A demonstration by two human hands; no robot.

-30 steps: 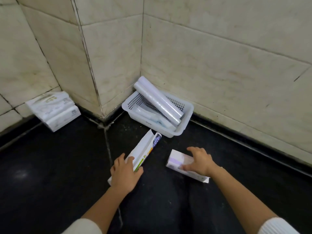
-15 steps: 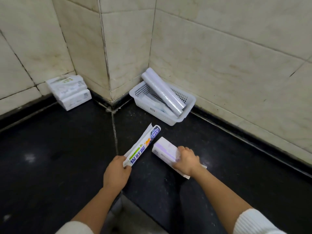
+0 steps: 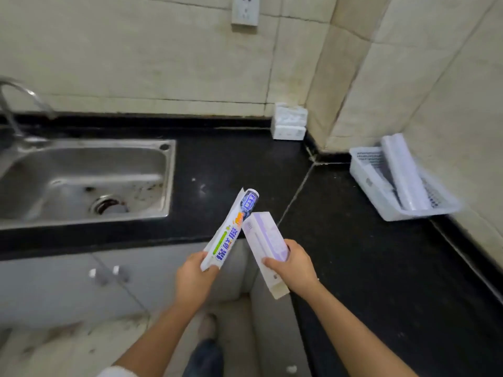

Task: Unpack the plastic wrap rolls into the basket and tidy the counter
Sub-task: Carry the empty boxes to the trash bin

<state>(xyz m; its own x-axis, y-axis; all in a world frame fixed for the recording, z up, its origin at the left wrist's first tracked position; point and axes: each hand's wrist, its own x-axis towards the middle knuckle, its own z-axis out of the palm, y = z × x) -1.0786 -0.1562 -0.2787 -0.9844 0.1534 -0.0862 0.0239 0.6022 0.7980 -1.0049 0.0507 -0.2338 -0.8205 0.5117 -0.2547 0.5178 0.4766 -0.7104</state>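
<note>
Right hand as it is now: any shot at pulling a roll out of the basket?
Probably not yet. The right hand is shut on the purple box, so its grip is taken. The path over the counter to the basket looks clear; the top roll lies exposed.

desk (image 3: 353, 268): black, glossy
right corner: white basket (image 3: 364, 183) holding rolls (image 3: 405, 175)
back wall: white packs (image 3: 289, 125)
left: steel sink (image 3: 152, 159)

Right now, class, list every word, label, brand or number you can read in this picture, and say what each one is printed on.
"保鲜膜" in large blue characters: on the printed box held in the left hand.
Small print at that box's far end: too blurred to read.
Purple box in the right hand: faint markings, unreadable.
White packs by the wall: print too blurred.
Basket front label: too small.
</note>
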